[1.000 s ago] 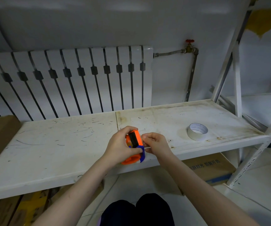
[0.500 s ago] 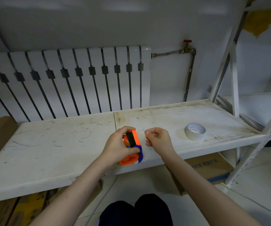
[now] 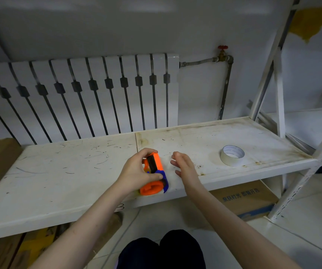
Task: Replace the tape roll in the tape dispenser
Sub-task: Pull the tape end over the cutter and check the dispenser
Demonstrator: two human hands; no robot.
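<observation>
White, scuffed shelf [image 3: 63,177] below a radiator carries the work. From the head view, the left hand [image 3: 137,172] keeps its fingers clamped on the orange tape dispenser [image 3: 153,173], while the right hand [image 3: 184,167] has let go, fingers now spread. Beyond its fingertips sits the tape roll [image 3: 232,155], probably next to be fetched.

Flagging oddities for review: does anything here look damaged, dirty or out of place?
Only wear: the white shelf is scratched and rust-stained, and paint has peeled off the wall upper right. The tape roll lies flat, and the left hand holds the dispenser normally.
</observation>
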